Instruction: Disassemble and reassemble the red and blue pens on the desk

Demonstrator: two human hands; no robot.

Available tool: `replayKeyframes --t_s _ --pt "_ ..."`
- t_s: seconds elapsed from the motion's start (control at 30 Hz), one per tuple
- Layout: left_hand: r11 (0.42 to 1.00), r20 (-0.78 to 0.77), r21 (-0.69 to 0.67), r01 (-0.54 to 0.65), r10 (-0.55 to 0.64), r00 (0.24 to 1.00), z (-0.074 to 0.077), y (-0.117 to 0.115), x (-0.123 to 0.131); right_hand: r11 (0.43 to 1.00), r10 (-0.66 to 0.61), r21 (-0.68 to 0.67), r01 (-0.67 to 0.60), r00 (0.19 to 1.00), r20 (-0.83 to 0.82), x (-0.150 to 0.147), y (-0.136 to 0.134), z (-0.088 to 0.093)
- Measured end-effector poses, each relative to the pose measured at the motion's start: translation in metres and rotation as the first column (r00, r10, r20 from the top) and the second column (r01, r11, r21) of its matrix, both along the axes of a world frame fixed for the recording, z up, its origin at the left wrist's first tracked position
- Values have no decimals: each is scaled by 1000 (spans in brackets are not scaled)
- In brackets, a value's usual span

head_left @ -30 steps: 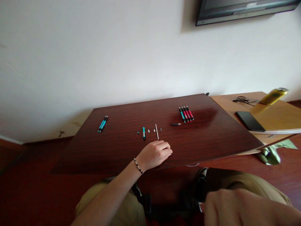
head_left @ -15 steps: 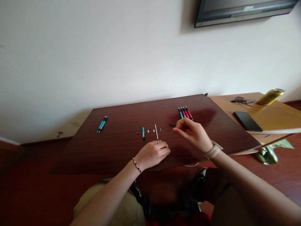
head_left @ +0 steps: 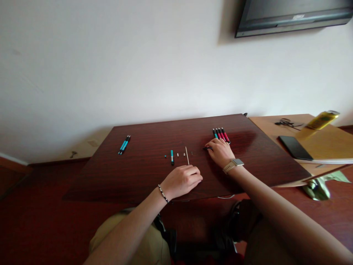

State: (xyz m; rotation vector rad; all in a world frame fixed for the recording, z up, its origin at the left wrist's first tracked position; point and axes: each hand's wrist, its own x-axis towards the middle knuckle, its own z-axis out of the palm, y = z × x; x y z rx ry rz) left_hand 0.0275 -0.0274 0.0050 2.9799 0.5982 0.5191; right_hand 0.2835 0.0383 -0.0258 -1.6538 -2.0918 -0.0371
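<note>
My right hand (head_left: 220, 151) is over the dark table (head_left: 146, 184), thumb and fingers pinching a slim black pen part (head_left: 206, 148) that lies on the wood. Near the table's front edge rests my left hand (head_left: 184, 180), its fingers curled together; whatever may be under them is hidden. Between the hands and the wall lies a row of pen pieces: a tiny teal piece (head_left: 165, 156), a teal-and-black barrel (head_left: 172, 157), two small white pieces (head_left: 178, 155), a thin white refill (head_left: 187, 155) and a small spring (head_left: 192, 153). The refill's near end is just beyond my left hand.
Several teal and red pens (head_left: 221, 134) lie side by side past my right hand. Two teal pens (head_left: 124, 144) are at the left. A lower wooden surface at right holds a phone (head_left: 295, 148), a black cable (head_left: 286, 123) and a yellow can (head_left: 322, 120). A television (head_left: 295, 18) hangs above.
My right hand has come down from above the table onto the black pen part, and its fingers have closed on it. My left hand stays in place; the view has shifted slightly.
</note>
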Motion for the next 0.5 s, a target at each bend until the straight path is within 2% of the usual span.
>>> replayKeyframes --t_s 0.1,0.2,0.23,0.3,0.4,0.47,0.5 --pt "1000 15 1 -14 14 1000 1 1 -2 1000 -31 3 31 999 -29 -3 2 -2" --pt "996 66 -6 -93 93 993 3 3 -4 997 57 -31 -66 971 -233 -11 0 0" --pt "989 95 -15 -146 147 985 4 4 -5 987 116 -61 -146 931 -346 -15 -3 2" --pt "960 158 -52 -275 280 947 6 6 -8 931 203 -129 -341 779 -594 -26 -12 7" --pt "906 215 -112 -407 422 881 6 10 -11 812 181 -200 -549 562 -807 -43 -29 15" --pt "899 212 -127 -420 438 874 5 12 -12 764 144 -195 -616 456 -878 -51 -39 18" --pt "901 205 -127 -416 434 877 4 13 -13 760 109 -187 -622 406 -907 -54 -42 18"
